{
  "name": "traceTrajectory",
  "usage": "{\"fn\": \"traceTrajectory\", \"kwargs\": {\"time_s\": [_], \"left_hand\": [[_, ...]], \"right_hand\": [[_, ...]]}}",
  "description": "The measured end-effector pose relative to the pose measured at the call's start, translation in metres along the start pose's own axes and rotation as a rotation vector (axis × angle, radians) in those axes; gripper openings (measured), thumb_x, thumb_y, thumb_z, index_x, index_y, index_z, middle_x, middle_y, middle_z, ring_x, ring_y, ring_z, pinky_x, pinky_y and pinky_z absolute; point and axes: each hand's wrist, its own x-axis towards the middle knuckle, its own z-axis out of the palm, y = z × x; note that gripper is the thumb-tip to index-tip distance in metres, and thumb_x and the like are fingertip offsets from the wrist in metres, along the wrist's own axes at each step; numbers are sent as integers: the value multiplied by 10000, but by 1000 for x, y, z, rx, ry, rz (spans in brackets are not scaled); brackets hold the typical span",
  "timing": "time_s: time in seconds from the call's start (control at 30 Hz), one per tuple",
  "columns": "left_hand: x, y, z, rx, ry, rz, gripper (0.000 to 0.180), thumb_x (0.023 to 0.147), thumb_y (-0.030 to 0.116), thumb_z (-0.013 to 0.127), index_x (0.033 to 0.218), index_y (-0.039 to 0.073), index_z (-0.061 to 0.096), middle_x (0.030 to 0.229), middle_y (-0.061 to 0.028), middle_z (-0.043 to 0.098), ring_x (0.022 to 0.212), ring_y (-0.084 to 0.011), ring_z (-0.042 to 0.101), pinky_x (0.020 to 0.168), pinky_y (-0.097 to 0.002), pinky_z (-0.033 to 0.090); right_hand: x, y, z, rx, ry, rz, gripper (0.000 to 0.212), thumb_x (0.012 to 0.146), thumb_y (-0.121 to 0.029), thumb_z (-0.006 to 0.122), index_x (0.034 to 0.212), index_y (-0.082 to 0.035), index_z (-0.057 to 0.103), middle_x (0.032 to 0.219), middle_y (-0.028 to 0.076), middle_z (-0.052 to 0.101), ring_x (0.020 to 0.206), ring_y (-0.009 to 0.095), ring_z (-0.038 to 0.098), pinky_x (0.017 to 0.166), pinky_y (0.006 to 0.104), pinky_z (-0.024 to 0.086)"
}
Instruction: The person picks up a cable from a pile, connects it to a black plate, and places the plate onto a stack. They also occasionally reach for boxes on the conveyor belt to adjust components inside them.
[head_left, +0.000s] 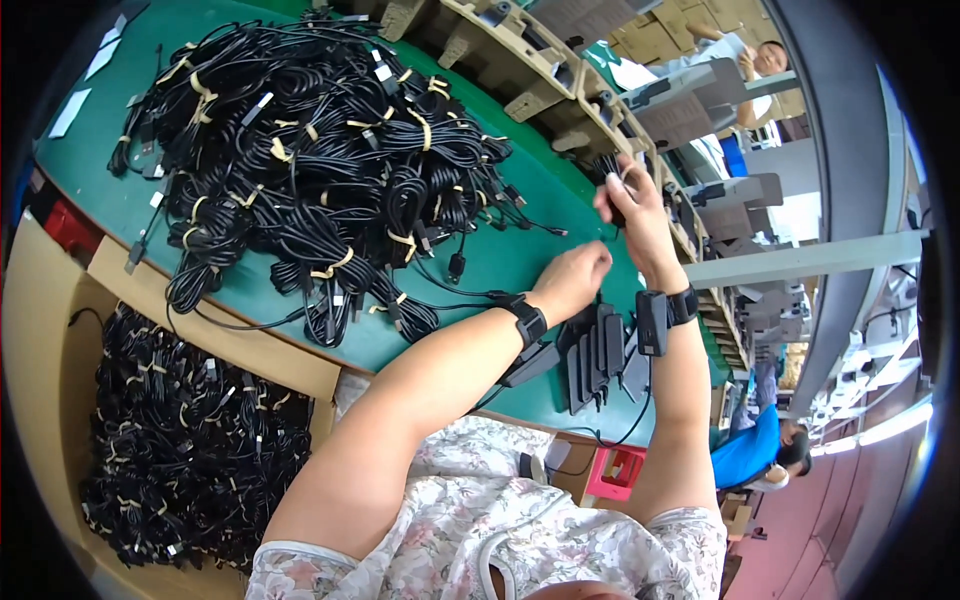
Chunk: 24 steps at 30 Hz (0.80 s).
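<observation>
My right hand (640, 215) is raised at the far edge of the green table, its fingers closed round a small black cable bundle (607, 165). Lower and to its left, my left hand (572, 282) hovers over the table with curled fingers; what they hold, if anything, is hidden. Just below that hand stands a row of flat black plastic cases (590, 362), leaning against each other. A large heap of black cable bundles (330, 150), bound with pale ties, covers the table's left part. Both wrists wear black straps with small black boxes.
At lower left, an open cardboard box (215, 345) holds many more tied cables. Moulded brown trays (545, 60) line the table's far side, beside a metal rail (800, 262). A red plastic stool (614, 472) is beneath the table. Other people are beyond the line.
</observation>
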Motion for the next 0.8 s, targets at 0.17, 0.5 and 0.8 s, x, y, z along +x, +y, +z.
{"fn": "traceTrajectory", "kwargs": {"time_s": [0.17,0.5,0.8], "left_hand": [[7,24,-17,123,399,164,307,792,159,600,1032,24,464,1081,-178,522,889,-357,551,709,-422,458],[-4,39,-5,-421,-728,-378,192,897,205,516,940,19,539,719,-49,580,552,-134,563,493,-227,445],[1,25,-2,-555,-509,-352,184,926,190,473,891,14,513,633,-18,550,489,-83,514,467,-197,415]], "right_hand": [[-36,-10,-25,-145,61,124,240,945,-219,452,1078,-20,464,798,53,587,733,123,542,691,246,424],[-82,5,-30,644,60,-71,227,957,-218,416,1077,-34,473,973,83,559,692,126,473,695,244,401],[-121,6,-23,-511,-12,-106,235,900,-94,468,1118,-4,457,890,107,586,688,175,531,656,303,442]]}}
